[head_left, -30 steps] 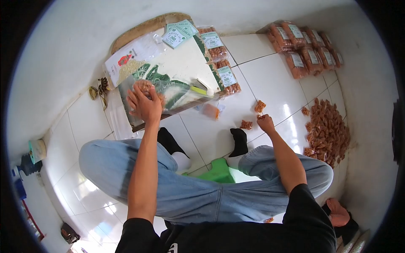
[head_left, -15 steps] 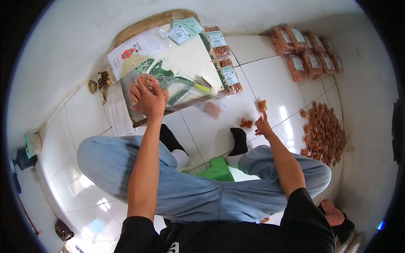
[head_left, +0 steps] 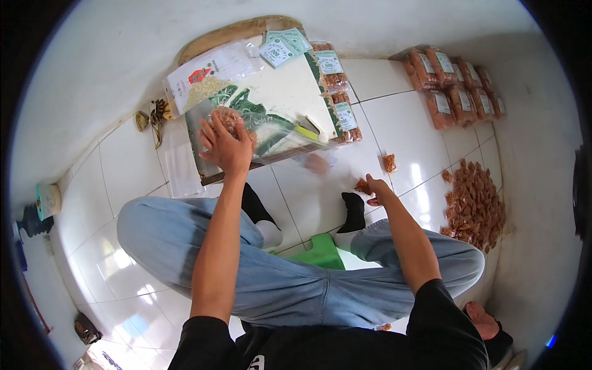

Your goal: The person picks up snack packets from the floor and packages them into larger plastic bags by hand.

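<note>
My left hand [head_left: 229, 148] lies with spread fingers on a clear plastic bag of brown snack pieces [head_left: 226, 117], at the near left part of the low white-and-green table [head_left: 280, 92]. To the right, over the floor tiles, my right hand [head_left: 380, 191] has its fingers curled around one side of a small brown snack packet [head_left: 362, 186]. Its palm is hidden. Another small packet [head_left: 389, 163] lies just beyond that hand. A green-handled tool [head_left: 308, 132] rests near the table's front edge, right of my left hand.
Labelled packs [head_left: 345, 117] line the table's right side, with labels [head_left: 277, 52] at its back. More filled packs [head_left: 459, 102] stand by the back wall. A heap of small packets [head_left: 475, 206] lies at the right. A green stool [head_left: 322, 251] is between my legs.
My right hand has moved from beside the farther small packet to the nearer one; a packet it covered earlier no longer shows on the floor. My left hand stays on the bag. The view has shifted slightly.
</note>
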Available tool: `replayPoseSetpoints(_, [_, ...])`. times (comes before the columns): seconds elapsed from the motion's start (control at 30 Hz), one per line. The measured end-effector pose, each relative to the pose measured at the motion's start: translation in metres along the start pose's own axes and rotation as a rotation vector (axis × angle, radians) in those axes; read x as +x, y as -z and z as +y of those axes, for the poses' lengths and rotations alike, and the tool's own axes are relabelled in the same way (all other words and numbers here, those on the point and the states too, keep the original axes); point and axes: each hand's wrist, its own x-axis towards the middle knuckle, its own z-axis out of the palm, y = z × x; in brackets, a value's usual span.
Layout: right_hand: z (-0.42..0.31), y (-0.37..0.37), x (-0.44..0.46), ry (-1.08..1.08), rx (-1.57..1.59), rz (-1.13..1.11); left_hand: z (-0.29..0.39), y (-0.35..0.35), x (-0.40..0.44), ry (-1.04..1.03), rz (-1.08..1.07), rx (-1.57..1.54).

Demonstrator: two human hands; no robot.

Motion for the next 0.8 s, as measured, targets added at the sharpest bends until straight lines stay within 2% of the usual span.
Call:
replayPoseSetpoints(0.07, [-0.006, 0.004, 0.007, -0.036, -0.458, 0.265, 0.003, 0.004, -0.001, 0.002, -0.027, -0.009])
replayPoseSetpoints(0.1, [0.008, 0.002, 0.028, 0.165, -0.629, 0.566, 0.004, 0.007, -0.001, 0.001, -0.054, -0.017])
replayPoseSetpoints(0.13, [0.008, 0.009, 0.026, 0.165, -0.629, 0.565, 0.005, 0.008, -0.001, 0.002, -0.054, -0.017])
replayPoseSetpoints(0.2, [0.007, 0.022, 0.019, 0.668, -0.821, 0.317, 0.005, 0.009, -0.001, 0.002, -0.061, -0.022])
replayPoseSetpoints(0.23, [-0.002, 0.026, 0.005, 0.727, -1.018, 0.193, 0.004, 0.009, -0.001, 0.003, -0.061, -0.022])
replayPoseSetpoints(0.27, [-0.008, 0.025, -0.008, 0.728, -1.019, 0.193, 0.004, 0.009, -0.001, -0.004, -0.056, -0.025])
replayPoseSetpoints(0.33, [-0.012, 0.020, -0.024, 0.526, -1.258, 0.041, 0.004, 0.007, -0.002, -0.009, -0.050, -0.029])
replayPoseSetpoints(0.4, [0.012, 0.026, 0.026, 0.483, -1.142, -0.144, 0.004, 0.006, -0.001, -0.015, -0.035, -0.030])
replayPoseSetpoints(0.43, [0.002, 0.025, 0.001, 0.546, -1.064, -0.237, 0.004, 0.008, -0.001, -0.012, -0.027, -0.027])
replayPoseSetpoints(0.5, [0.032, 0.017, 0.034, 0.579, -0.976, -0.100, 0.006, 0.012, -0.002, -0.004, -0.072, -0.012])
replayPoseSetpoints(0.53, [0.025, 0.013, 0.009, 0.536, -0.969, -0.105, 0.006, 0.012, -0.001, 0.001, -0.060, -0.003])
replayPoseSetpoints(0.63, [0.056, 0.003, 0.042, 0.527, -0.905, -0.083, 0.005, 0.009, -0.002, -0.015, -0.054, 0.007])
replayPoseSetpoints(0.7, [0.074, 0.004, 0.060, 0.946, -1.237, -0.113, 0.002, 0.002, -0.002, -0.015, -0.012, 0.026])
replayPoseSetpoints(0.73, [0.070, 0.001, 0.047, 0.952, -1.237, -0.113, 0.003, 0.003, -0.001, -0.017, 0.022, 0.037])
replayPoseSetpoints(0.8, [0.062, 0.001, 0.024, 0.943, -0.938, -0.070, 0.006, 0.010, -0.001, -0.008, -0.026, 0.007])
